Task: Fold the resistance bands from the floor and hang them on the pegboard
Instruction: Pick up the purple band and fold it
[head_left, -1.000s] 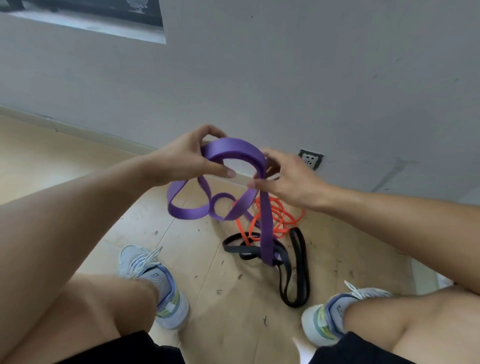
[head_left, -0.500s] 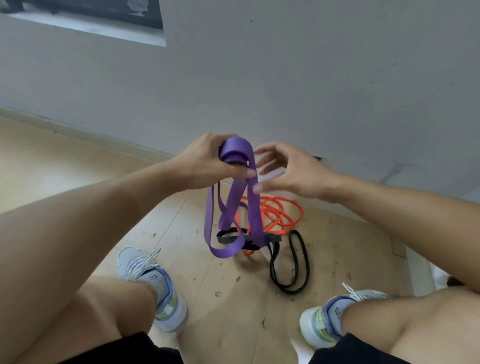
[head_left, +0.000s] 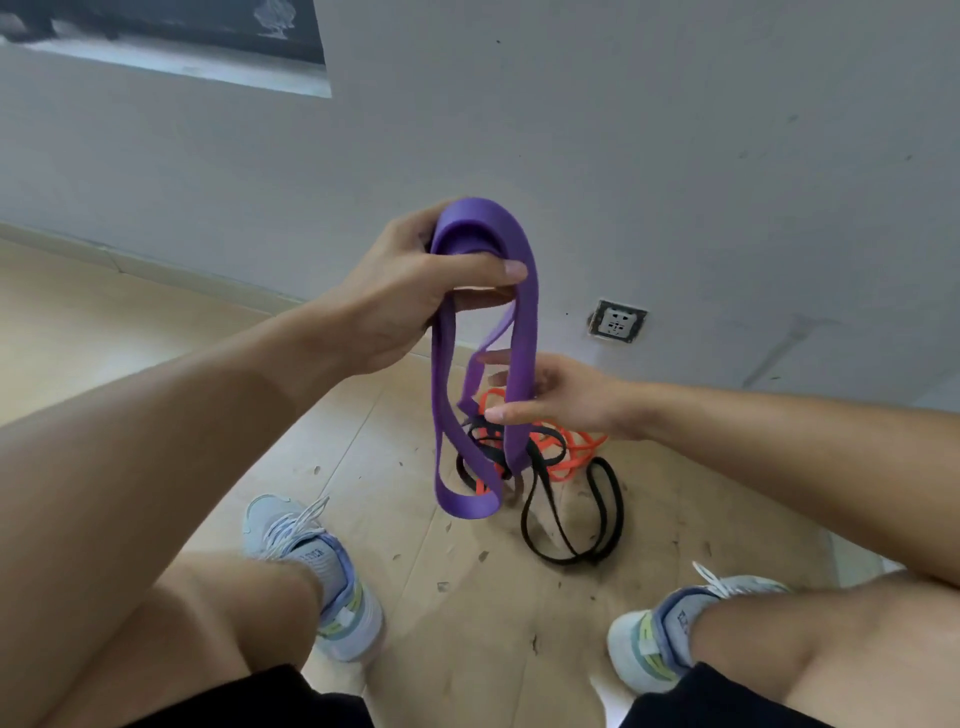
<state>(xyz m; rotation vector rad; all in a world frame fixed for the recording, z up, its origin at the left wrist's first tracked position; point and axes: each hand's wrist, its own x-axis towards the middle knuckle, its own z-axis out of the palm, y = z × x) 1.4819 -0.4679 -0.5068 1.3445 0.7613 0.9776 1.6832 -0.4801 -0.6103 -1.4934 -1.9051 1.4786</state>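
Note:
A wide purple resistance band (head_left: 522, 332) hangs folded in several loops in front of the wall. My left hand (head_left: 410, 291) grips its top fold, thumb across the front. Lower down, my right hand (head_left: 561, 395) reaches in from the right and holds the hanging strands between thumb and fingers. On the floor below lie a thin orange band (head_left: 576, 447) and a black band (head_left: 571, 519), tangled together in a loose heap. No pegboard is in view.
I am crouched with both knees and my light sneakers (head_left: 322, 566) at the bottom of the frame. A grey wall with a socket (head_left: 617, 320) stands close ahead. The wooden floor (head_left: 467, 623) carries small bits of debris.
My left hand has lifted the purple band's top higher. My right hand has dropped from the top fold down to the hanging strands, and the loops now hang longer.

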